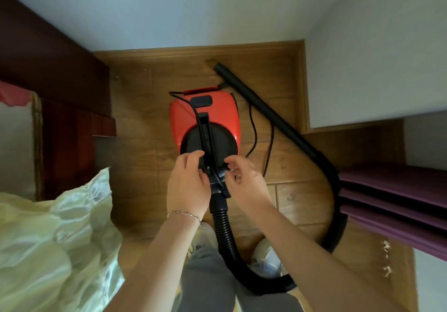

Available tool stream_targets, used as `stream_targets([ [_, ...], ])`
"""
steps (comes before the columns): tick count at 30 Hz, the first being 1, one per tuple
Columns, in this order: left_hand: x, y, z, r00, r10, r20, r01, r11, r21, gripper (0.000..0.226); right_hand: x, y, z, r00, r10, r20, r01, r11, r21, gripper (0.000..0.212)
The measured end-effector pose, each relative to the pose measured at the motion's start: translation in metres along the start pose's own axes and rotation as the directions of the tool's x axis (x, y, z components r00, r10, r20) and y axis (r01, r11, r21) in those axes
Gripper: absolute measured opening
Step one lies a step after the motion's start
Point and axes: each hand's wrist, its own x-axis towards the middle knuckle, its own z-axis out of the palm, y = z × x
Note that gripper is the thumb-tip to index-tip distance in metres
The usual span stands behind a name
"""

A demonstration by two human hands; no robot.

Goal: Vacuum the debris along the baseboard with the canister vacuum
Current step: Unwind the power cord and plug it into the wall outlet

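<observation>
The canister vacuum [205,120], red with a black front dome, stands on the wooden floor [150,123] directly ahead of the person, its long axis running from the hands toward the far baseboard [193,51]. The ribbed hose [226,234] leaves the coupling at the near end, loops past the feet and round to the right, and joins the rigid wand [266,108], which lies diagonally on the floor with its open tip near the far baseboard. The left hand [188,181] rests against the left side of the dome and hose coupling, fingers curled on it. The right hand [244,178] hovers just beside the coupling, fingers loosely bent, grasping nothing. Both hands are about equally near the body; the right hand is nearer the wand. The power cord [252,127] trails loose on the floor to the right of the canister. Pale specks of debris [386,247] lie at the floor's right edge, below purple mats [391,190].
</observation>
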Motion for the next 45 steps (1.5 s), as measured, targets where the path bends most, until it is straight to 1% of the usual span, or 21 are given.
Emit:
stream_targets([
  [2,-0.002,-0.005,0.004,0.997,-0.023,0.069,0.023,1.000,-0.002,0.046,-0.005,0.001,0.015,0.996,0.062,0.066,-0.060,0.998,-0.025,0.036],
  [4,-0.005,-0.010,0.009,0.992,0.001,0.127,-0.005,0.999,0.032,0.050,-0.008,0.006,0.028,0.987,0.118,0.111,-0.110,0.991,-0.076,0.038],
  [8,-0.008,-0.017,0.018,0.980,0.056,0.189,-0.075,0.993,0.095,0.051,-0.006,0.013,0.034,0.988,0.142,0.062,-0.132,0.979,-0.153,0.022],
  [10,-0.010,-0.016,0.015,0.980,0.064,0.186,-0.082,0.993,0.089,0.052,-0.008,0.009,0.028,0.994,0.090,0.066,-0.079,0.985,-0.151,0.018],
  [12,-0.013,-0.010,0.007,0.983,0.094,0.161,-0.105,0.992,0.064,0.053,-0.014,0.000,0.019,0.999,0.008,0.053,-0.002,0.994,-0.114,0.019],
  [15,-0.020,0.010,-0.013,0.967,0.240,0.090,-0.246,0.967,0.064,0.053,-0.029,-0.022,0.003,0.991,-0.132,-0.024,0.129,0.988,-0.081,0.022],
  [17,-0.026,0.026,-0.029,0.949,0.316,0.020,-0.316,0.942,0.116,0.047,-0.042,-0.041,-0.013,0.968,-0.232,-0.100,0.221,0.969,-0.106,0.028],
  [19,-0.028,0.041,-0.042,0.936,0.350,-0.045,-0.339,0.927,0.162,0.038,-0.052,-0.059,-0.027,0.939,-0.299,-0.169,0.275,0.949,-0.154,0.036],
  [22,-0.032,0.068,-0.072,0.911,0.412,-0.033,-0.404,0.904,0.142,0.025,-0.066,-0.087,-0.058,0.893,-0.380,-0.240,0.318,0.912,-0.260,0.036],
  [23,-0.033,0.078,-0.082,0.911,0.412,-0.010,-0.407,0.904,0.132,0.023,-0.070,-0.096,-0.067,0.887,-0.393,-0.244,0.320,0.902,-0.290,0.037],
  [25,-0.034,0.096,-0.099,0.929,0.369,0.032,-0.370,0.923,0.102,0.023,-0.075,-0.113,-0.085,0.882,-0.409,-0.233,0.325,0.888,-0.326,0.040],
  [27,-0.033,0.112,-0.113,0.945,0.324,0.034,-0.326,0.941,0.092,0.024,-0.079,-0.132,-0.100,0.894,-0.387,-0.225,0.308,0.897,-0.317,0.044],
  [29,-0.032,0.126,-0.123,0.957,0.288,0.031,-0.290,0.952,0.096,0.023,-0.079,-0.146,-0.111,0.914,-0.348,-0.209,0.281,0.914,-0.292,0.035],
  [31,-0.029,0.134,-0.129,0.975,0.212,0.062,-0.218,0.969,0.117,0.023,-0.075,-0.154,-0.118,0.928,-0.333,-0.168,0.275,0.915,-0.297,0.026],
  [34,-0.027,0.138,-0.133,0.986,0.125,0.107,-0.138,0.983,0.125,0.023,-0.071,-0.161,-0.119,0.946,-0.314,-0.076,0.274,0.905,-0.326,0.027],
  [38,-0.020,0.132,-0.133,0.992,0.096,0.085,-0.104,0.990,0.096,0.024,-0.062,-0.165,-0.115,0.957,-0.289,-0.011,0.266,0.893,-0.363,0.029],
  [42,-0.002,0.122,-0.131,0.994,0.070,0.083,-0.075,0.996,0.055,0.029,-0.041,-0.168,-0.106,0.955,-0.294,-0.036,0.258,0.885,-0.389,0.029],
  [45,0.020,0.113,-0.132,0.993,0.074,0.091,-0.079,0.995,0.056,0.028,-0.023,-0.176,-0.098,0.947,-0.308,-0.092,0.232,0.853,-0.467,0.028],
])
